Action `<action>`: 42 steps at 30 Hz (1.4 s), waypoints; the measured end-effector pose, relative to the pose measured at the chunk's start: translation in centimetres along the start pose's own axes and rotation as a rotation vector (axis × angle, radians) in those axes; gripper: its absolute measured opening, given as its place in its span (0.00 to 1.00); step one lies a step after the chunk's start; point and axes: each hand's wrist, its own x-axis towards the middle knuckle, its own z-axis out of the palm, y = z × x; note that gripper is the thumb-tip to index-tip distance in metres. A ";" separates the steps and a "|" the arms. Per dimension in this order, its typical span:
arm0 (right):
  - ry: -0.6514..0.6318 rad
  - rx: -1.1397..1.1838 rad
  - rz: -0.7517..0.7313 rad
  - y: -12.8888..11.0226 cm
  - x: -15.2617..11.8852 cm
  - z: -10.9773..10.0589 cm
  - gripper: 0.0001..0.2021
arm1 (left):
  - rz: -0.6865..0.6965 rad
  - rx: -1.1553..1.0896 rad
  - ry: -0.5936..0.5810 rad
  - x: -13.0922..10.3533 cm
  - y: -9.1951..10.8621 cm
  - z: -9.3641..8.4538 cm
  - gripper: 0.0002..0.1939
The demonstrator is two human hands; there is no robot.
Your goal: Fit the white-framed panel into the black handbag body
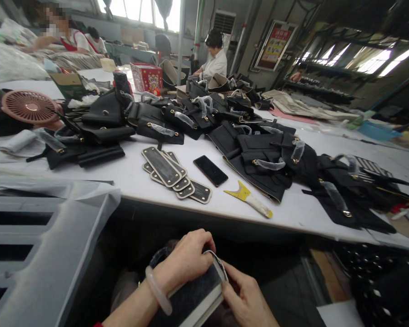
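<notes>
Below the table's front edge, a dark leather piece [199, 290] with a pale border lies over my lap. My left hand [191, 252], with a pale bangle on the wrist, has its fingers curled and pinched on the top edge of this piece. On the right side, my right hand [241, 293] grips the bordered edge between thumb and fingers. On the table ahead sit a stack of dark oblong panels [162, 167] with light rims and metal studs, a black phone [210, 170] and a yellow and white forked tool [248, 198].
Black bag parts [262, 154] with wrapped handles cover much of the white table [139, 188]. A pink fan [30, 107] stands at the left, above a plastic-covered rack [71, 231]. Several people work farther back. A red patterned box [146, 77] is behind the bags.
</notes>
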 end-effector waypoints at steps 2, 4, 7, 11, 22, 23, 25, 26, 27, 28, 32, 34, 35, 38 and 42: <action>-0.007 -0.015 -0.027 -0.1 0.0 -0.2 0.22 | -0.013 -0.015 -0.012 0.1 -0.1 0.0 0.11; -0.006 -0.022 -0.032 0.0 -0.1 -0.2 0.24 | -0.027 -0.025 -0.020 0.2 -0.1 0.0 0.11; 0.011 -0.039 -0.035 0.5 -0.2 -0.1 0.25 | -0.041 -0.038 -0.032 0.3 -0.1 0.1 0.10; 0.021 -0.066 -0.043 0.8 -0.4 -0.1 0.26 | -0.044 -0.052 -0.035 0.2 -0.1 0.1 0.09; -0.023 0.262 0.244 1.2 2.1 -1.2 0.31 | -0.031 -0.067 -0.028 0.1 -0.5 0.5 0.07; -0.039 0.315 0.257 1.1 2.3 -1.0 0.30 | -0.031 -0.066 -0.027 0.1 -0.5 0.5 0.07; -0.086 0.405 0.262 0.8 2.7 -0.7 0.28 | -0.032 -0.065 -0.029 0.1 -0.5 0.5 0.07; -0.115 0.436 0.252 0.6 2.7 -0.7 0.27 | -0.033 -0.065 -0.031 0.1 -0.5 0.4 0.07; -0.145 0.451 0.240 0.3 2.8 -0.7 0.27 | -0.034 -0.063 -0.034 0.1 -0.5 0.4 0.08; -0.172 0.452 0.234 -0.1 2.8 -0.9 0.26 | -0.034 -0.062 -0.036 0.0 -0.5 0.3 0.08; -0.259 0.340 0.246 -0.6 3.0 -1.7 0.24 | -0.032 -0.054 -0.050 0.0 -0.4 0.1 0.10; -0.284 0.281 0.237 -0.4 3.2 -2.0 0.25 | -0.033 -0.048 -0.055 -0.1 -0.3 0.0 0.10; -0.289 0.256 0.228 -0.2 3.3 -2.0 0.25 | -0.033 -0.044 -0.057 -0.1 -0.4 0.0 0.10; -0.292 0.194 0.218 0.4 3.5 -2.1 0.26 | -0.023 -0.033 -0.055 -0.1 -0.5 0.0 0.10; -0.312 0.081 0.182 0.6 3.8 -2.1 0.26 | -0.001 -0.021 -0.059 0.0 -0.8 0.0 0.11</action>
